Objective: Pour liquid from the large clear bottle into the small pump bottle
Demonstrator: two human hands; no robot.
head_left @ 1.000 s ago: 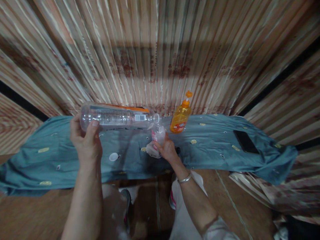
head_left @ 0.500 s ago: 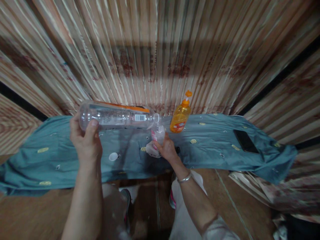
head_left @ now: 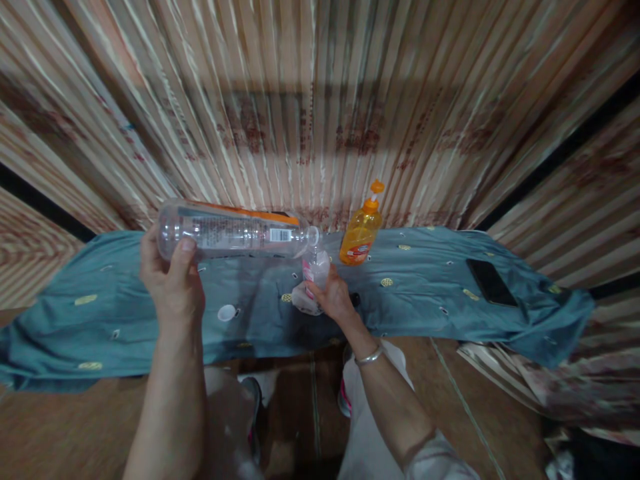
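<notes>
My left hand [head_left: 171, 283] grips the base end of a clear plastic bottle [head_left: 235, 231] with an orange-edged label, held on its side, the open mouth pointing right. My right hand [head_left: 334, 297] holds a small clear plastic pouch [head_left: 313, 280] with pink print right under the bottle's mouth. Both hover over a teal cloth [head_left: 430, 293] spread across a low surface. A white bottle cap [head_left: 227, 312] lies on the cloth between my hands.
An orange squeeze bottle [head_left: 361, 230] with an orange cap stands on the cloth just right of the pouch. A black phone [head_left: 491, 282] lies farther right. Striped curtains hang behind. My legs and shoes are below, on a brown floor.
The base end of the clear bottle has risen slightly, tilting its mouth a little more toward the pouch. My right hand has stayed in place.
</notes>
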